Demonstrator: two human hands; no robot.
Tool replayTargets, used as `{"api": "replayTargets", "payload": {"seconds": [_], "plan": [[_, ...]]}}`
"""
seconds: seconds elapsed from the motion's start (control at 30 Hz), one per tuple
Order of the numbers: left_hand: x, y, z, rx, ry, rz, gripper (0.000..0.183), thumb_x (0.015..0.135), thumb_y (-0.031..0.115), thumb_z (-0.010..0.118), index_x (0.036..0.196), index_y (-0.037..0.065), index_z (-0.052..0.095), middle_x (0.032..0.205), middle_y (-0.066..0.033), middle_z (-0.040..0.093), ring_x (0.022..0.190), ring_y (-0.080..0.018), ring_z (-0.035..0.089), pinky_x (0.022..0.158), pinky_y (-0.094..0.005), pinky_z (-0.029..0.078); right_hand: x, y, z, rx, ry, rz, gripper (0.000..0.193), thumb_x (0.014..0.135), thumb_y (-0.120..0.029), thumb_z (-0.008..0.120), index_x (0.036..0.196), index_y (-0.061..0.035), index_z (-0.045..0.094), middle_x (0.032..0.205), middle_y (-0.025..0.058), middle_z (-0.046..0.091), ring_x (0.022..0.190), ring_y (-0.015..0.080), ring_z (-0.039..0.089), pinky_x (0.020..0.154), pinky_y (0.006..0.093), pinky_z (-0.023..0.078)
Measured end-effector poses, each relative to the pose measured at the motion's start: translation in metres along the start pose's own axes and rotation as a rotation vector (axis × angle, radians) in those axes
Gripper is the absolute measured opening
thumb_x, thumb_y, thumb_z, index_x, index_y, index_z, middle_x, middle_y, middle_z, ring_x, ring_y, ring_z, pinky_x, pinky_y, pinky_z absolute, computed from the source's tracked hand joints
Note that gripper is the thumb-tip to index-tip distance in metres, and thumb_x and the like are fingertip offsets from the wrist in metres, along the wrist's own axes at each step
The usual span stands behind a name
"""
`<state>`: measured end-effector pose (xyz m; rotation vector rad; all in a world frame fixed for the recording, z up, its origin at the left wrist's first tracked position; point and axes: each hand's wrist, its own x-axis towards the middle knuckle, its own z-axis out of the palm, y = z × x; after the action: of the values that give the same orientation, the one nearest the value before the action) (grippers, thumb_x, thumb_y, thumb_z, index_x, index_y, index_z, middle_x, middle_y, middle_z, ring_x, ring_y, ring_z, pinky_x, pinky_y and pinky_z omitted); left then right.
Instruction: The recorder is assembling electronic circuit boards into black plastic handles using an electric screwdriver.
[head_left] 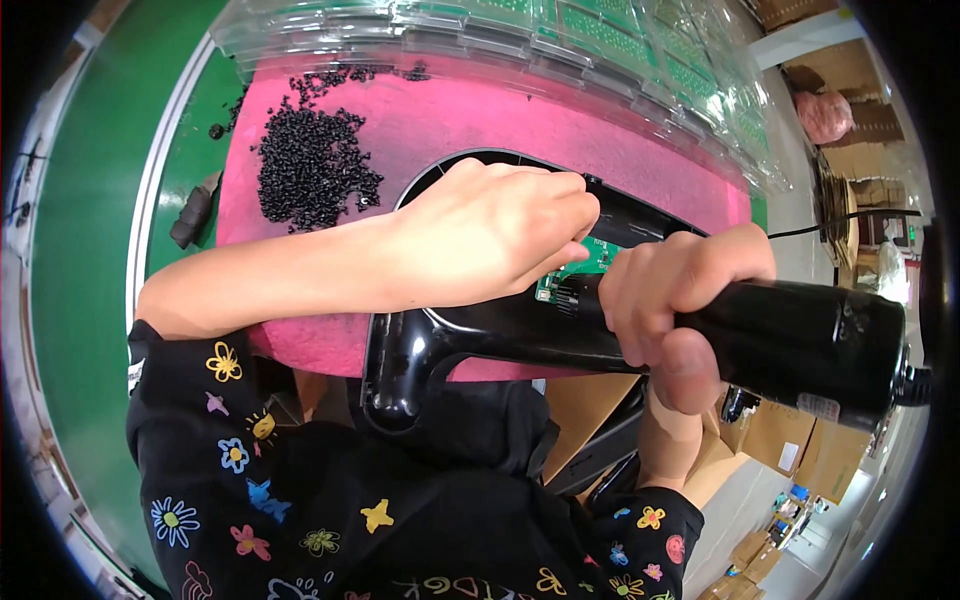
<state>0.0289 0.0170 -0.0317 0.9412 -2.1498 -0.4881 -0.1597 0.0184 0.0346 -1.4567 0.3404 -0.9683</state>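
Observation:
A black electric screwdriver [810,335] lies across my right hand [670,295], its fingers wrapped round the front part. The nose of the tool points left, by a green circuit board [597,258]. That board sits in a glossy black plastic housing [480,335] with a rounded end and a stub toward me. My left hand [505,225] is closed above the housing, knuckles up, fingertips curled down beside the board. What those fingers hold, if anything, is hidden. The screwdriver's bit cannot be made out clearly.
A heap of small black screws [312,170] is on the pink mat [430,110], left of the housing. Clear plastic trays [600,60] with green boards line the far side. A dark lump [195,212] rests on green at the left. Cardboard boxes [800,445] stand at lower right.

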Motion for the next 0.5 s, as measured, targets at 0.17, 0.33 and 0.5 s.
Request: {"api": "replayTargets", "payload": {"seconds": [0.17,0.33,0.5], "plan": [[0.0,0.001,-0.003,-0.011,-0.062,0.006,0.02,0.079,0.013,0.07,0.084,0.003,0.053,0.077,-0.0091,0.054,0.072,-0.0307,0.058,0.058,-0.0418,0.047,-0.005,-0.002,-0.004,-0.026,-0.033,-0.045,0.031,0.079,0.003,0.07,0.101,-0.0007,0.048,0.074,0.0075,0.057,0.065,0.0104,0.051,0.062,0.0255,0.044],[0.003,-0.005,-0.001,-0.089,-0.095,0.138,0.018,0.078,0.013,0.072,0.082,0.002,0.058,0.078,-0.0083,0.059,0.075,-0.0294,0.061,0.061,-0.0404,0.049,-0.003,-0.02,-0.008,-0.095,-0.013,-0.256,0.027,0.088,-0.021,0.064,0.104,-0.012,0.045,0.067,-0.0033,0.048,0.053,0.0097,0.049,0.057,0.0282,0.042],[0.006,-0.001,-0.002,-0.147,-0.074,0.187,0.016,0.079,0.01,0.072,0.086,0.001,0.061,0.082,-0.0089,0.062,0.076,-0.0285,0.062,0.063,-0.0384,0.051,-0.002,-0.03,-0.009,-0.004,0.048,-0.319,0.024,0.089,-0.021,0.06,0.107,-0.0126,0.047,0.068,-0.0062,0.051,0.056,0.0057,0.05,0.063,0.0252,0.041]]}}
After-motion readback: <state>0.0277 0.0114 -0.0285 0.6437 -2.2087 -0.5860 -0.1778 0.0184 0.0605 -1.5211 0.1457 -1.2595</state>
